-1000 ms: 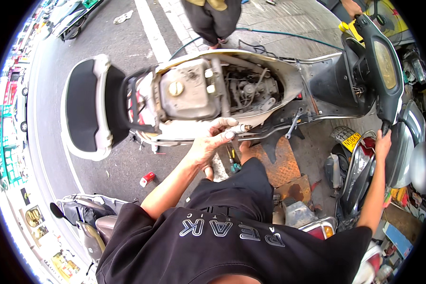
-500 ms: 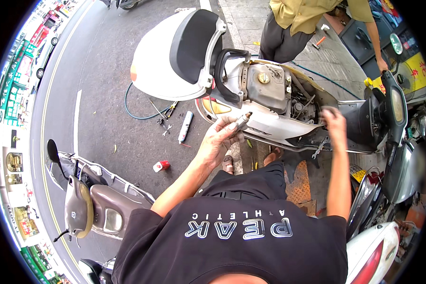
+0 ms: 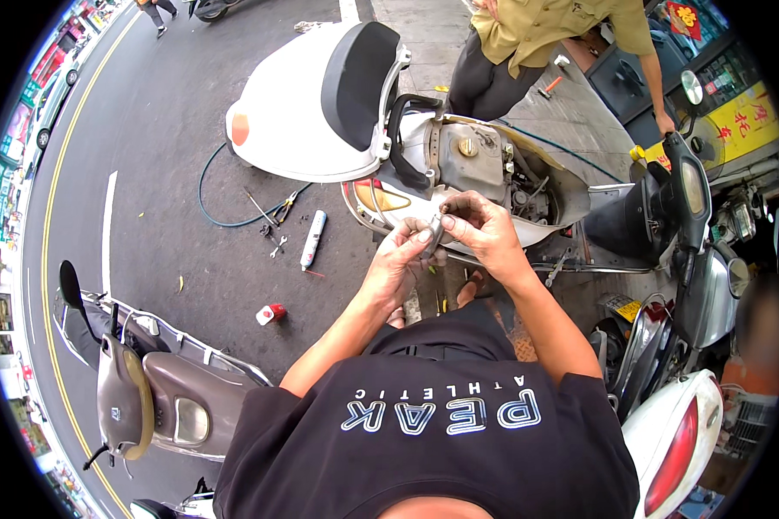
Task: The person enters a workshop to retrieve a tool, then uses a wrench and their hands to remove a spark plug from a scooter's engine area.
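In front of my body, both hands meet at a small silver metal cylinder with a brown tip (image 3: pixel 434 233). It looks like a spark plug or a plug socket, but fingers cover much of it. My left hand (image 3: pixel 396 258) grips its lower, silver part between thumb and fingers. Thumb and fingers of my right hand (image 3: pixel 483 232) pinch at its upper, brown end. Just beyond them stands a white scooter (image 3: pixel 541 235) with its black seat (image 3: pixel 355 95) tipped up. Its tank with a yellowish cap (image 3: pixel 468 147) and the engine parts beside it lie exposed.
On the road at left lie pliers (image 3: pixel 288 206), a spanner (image 3: pixel 278 248), a white-and-blue tube (image 3: pixel 314 240), a red-and-white can (image 3: pixel 270 314) and a hose (image 3: pixel 203 195). A brown scooter (image 3: pixel 182 376) stands near left. Another person (image 3: pixel 541 43) touches the white scooter's handlebar. More scooters crowd the right.
My right hand has come left from beside the scooter's footwell to the metal cylinder in my left hand. The whole view has shifted slightly.
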A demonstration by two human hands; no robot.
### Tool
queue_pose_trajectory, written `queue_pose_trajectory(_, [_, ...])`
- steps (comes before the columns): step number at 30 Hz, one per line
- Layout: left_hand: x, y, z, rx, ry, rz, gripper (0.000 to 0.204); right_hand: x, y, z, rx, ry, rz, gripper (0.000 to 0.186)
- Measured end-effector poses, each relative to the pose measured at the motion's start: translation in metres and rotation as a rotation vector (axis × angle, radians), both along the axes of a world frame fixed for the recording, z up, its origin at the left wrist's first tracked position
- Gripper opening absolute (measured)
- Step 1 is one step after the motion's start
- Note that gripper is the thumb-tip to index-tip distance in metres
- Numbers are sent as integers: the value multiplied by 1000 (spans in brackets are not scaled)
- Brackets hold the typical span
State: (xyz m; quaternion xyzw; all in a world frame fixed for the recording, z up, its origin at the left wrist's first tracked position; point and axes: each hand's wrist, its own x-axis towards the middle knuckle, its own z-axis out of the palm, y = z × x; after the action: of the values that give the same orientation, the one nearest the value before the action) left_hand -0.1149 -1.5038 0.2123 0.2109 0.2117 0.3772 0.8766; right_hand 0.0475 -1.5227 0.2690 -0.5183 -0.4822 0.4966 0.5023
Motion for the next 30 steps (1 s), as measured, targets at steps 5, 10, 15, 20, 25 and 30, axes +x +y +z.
queue_pose_trajectory(5, [1, -4, 4, -4, 38, -30, 24, 1, -4, -7, -78, 140, 16, 20])
queue_pose_trajectory(10, [-1, -4, -4, 200, 203, -19, 30, 0, -16, -4, -71, 99, -5, 22])
queue_pose_trajectory(15, [-5, -3, 1, 599, 491, -6, 31, 3, -21, -6, 41, -107, 16, 18])
queue_pose_trajectory(20, [-5, -1, -2, 733, 604, 26, 29, 4, -22, -8, 206, -262, 30, 19])
queue_pose_trajectory(25, [-3, 0, -7, 872, 705, 64, 29, 10, -24, -25, 237, -298, 38, 20])
queue_pose_trajectory(30, [-1, -1, 3, 1092, 909, -9, 32, 7, -31, -43, -51, 151, -24, 13])
